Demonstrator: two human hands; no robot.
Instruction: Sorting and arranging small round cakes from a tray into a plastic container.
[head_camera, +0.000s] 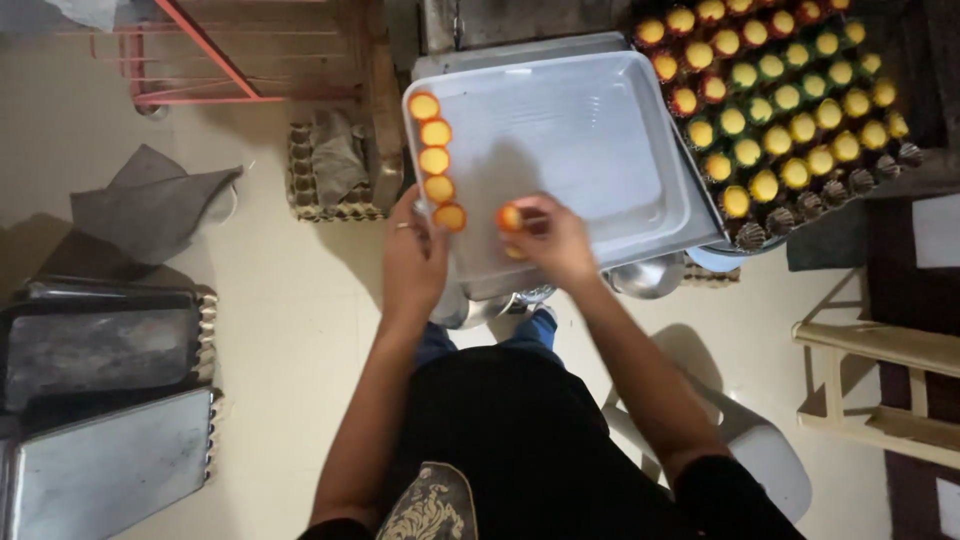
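Observation:
A white rectangular tray (600, 110) sits in front of me with a column of several small yellow cakes in red cups (435, 160) along its left side. My left hand (413, 255) rests on the tray's near left corner, touching the lowest cake (449, 217). My right hand (548, 238) holds one red-cupped cake (510, 217) above the tray's near edge, a second cake partly hidden under its fingers.
A mould tray of many coloured cups of cakes (780, 120) stands at the right. Metal bowls (648, 278) sit under the white tray. Dark baking pans (100, 350) lie on the floor at left, egg cartons (330, 170) and a pink rack (200, 60) behind, a wooden bench (880, 380) at right.

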